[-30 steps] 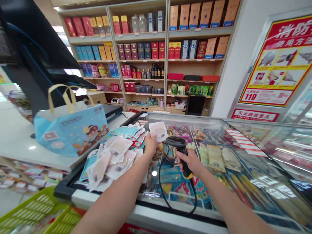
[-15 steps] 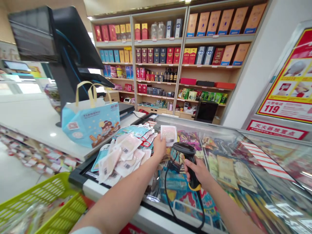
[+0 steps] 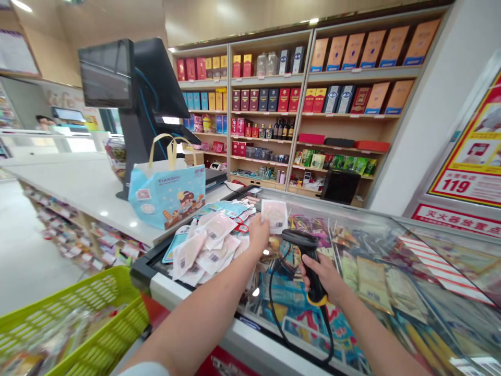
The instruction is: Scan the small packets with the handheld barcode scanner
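Observation:
My left hand [image 3: 259, 234] pinches a small pale food packet [image 3: 274, 214] and holds it up above the glass lid of a chest freezer [image 3: 391, 245]. My right hand [image 3: 323, 272] grips a black barcode scanner [image 3: 306, 250] with a yellow base, its head just below and right of the packet. The scanner's black cable [image 3: 274, 308] loops down over the glass. Left of my left hand lies a heap of several similar flat packets [image 3: 209, 243] with barcodes on the freezer lid.
A light blue tote bag [image 3: 167, 193] with yellow handles stands on the white counter [image 3: 70, 185] beside a black register screen [image 3: 129, 89]. A green shopping basket [image 3: 74, 324] sits at lower left. Shelves of boxed goods [image 3: 297, 99] fill the back wall; a red fire-safety poster [image 3: 469, 156] hangs at right.
The view has swung left, bringing the register screen and more of the green basket into sight. Both hands hold the packet and scanner much as before.

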`<state>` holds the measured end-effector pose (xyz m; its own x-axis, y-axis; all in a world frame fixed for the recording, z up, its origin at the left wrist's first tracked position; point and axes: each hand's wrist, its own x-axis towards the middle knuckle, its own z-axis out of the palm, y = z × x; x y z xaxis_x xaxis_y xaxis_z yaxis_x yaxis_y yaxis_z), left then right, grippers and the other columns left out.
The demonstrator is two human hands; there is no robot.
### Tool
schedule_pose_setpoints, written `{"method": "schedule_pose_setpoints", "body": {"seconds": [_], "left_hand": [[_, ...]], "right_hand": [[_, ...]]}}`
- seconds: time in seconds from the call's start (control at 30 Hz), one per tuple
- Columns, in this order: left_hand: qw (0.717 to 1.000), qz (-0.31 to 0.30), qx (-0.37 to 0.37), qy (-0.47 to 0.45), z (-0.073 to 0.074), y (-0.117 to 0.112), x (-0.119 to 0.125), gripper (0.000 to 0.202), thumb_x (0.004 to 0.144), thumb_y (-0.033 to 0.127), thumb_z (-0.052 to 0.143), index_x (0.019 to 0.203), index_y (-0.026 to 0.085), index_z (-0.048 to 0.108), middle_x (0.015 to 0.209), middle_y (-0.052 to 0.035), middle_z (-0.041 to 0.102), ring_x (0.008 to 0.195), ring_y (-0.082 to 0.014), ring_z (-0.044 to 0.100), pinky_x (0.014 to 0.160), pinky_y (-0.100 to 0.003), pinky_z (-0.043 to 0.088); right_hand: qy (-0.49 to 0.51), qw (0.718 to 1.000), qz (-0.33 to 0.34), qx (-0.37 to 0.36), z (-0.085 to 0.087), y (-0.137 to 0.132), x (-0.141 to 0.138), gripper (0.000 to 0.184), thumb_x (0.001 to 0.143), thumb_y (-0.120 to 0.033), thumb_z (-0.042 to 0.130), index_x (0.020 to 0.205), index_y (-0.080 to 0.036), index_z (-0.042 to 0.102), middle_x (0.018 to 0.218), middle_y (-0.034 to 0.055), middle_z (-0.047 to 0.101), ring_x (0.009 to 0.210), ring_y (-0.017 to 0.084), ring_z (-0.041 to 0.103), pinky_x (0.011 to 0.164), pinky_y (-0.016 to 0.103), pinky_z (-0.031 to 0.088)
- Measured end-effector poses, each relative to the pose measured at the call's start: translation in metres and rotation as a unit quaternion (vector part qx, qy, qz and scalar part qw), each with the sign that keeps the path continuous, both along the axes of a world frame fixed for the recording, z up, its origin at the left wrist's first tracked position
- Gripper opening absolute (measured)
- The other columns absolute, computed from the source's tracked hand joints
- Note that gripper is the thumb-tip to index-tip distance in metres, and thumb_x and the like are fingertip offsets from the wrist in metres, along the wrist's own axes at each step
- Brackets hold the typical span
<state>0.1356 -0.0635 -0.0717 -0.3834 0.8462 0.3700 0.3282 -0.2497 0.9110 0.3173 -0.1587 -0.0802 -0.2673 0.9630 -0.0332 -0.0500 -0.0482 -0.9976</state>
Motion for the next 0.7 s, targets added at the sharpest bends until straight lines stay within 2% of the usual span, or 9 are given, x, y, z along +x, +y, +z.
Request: {"method": "schedule_pose_setpoints", "body": {"seconds": [0.17, 0.33, 0.47, 0.7], "left_hand": [[0.999, 0.029, -0.002, 0.017, 0.005, -0.002, -0.007, 0.017, 0.076, 0.016, 0.05, 0.083, 0.015, 0.066, 0.084, -0.0077, 0.069, 0.084, -0.0213, 0.063, 0.081, -0.035, 0.049], [1.0, 0.009, -0.001, -0.013, -0.013, -0.011, -0.022, 0.021, 0.072, 0.017, 0.056, 0.09, 0.016, 0.067, 0.085, -0.0077, 0.07, 0.087, -0.0232, 0.065, 0.079, -0.037, 0.053], [0.999, -0.008, 0.016, -0.041, -0.027, -0.019, -0.032, 0.027, 0.074, 0.019, 0.056, 0.1, 0.017, 0.066, 0.092, -0.0078, 0.071, 0.093, -0.0237, 0.065, 0.081, -0.038, 0.054], [1.0, 0.012, 0.019, 0.002, -0.027, -0.02, -0.03, 0.027, 0.081, 0.025, 0.056, 0.105, 0.017, 0.064, 0.102, -0.0096, 0.07, 0.098, -0.0241, 0.065, 0.087, -0.042, 0.053]], "right_hand": [[0.034, 0.999, 0.017, 0.021, 0.005, -0.004, -0.005, 0.045, 0.066, -0.061, 0.068, 0.071, -0.019, 0.052, 0.048, -0.0044, 0.051, 0.035, 0.009, 0.047, 0.038, 0.023, 0.045], [0.024, 0.999, 0.013, 0.016, 0.006, -0.003, -0.007, 0.049, 0.061, -0.063, 0.069, 0.071, -0.02, 0.049, 0.048, -0.0057, 0.05, 0.035, 0.008, 0.045, 0.036, 0.022, 0.043], [-0.001, 0.999, 0.041, -0.005, 0.006, -0.004, -0.011, 0.05, 0.059, -0.06, 0.071, 0.077, -0.019, 0.049, 0.053, -0.0061, 0.053, 0.036, 0.008, 0.046, 0.035, 0.022, 0.044], [-0.007, 0.999, 0.036, -0.007, 0.005, -0.005, -0.011, 0.048, 0.061, -0.059, 0.069, 0.077, -0.019, 0.048, 0.054, -0.0066, 0.052, 0.037, 0.007, 0.047, 0.035, 0.021, 0.045]]}}
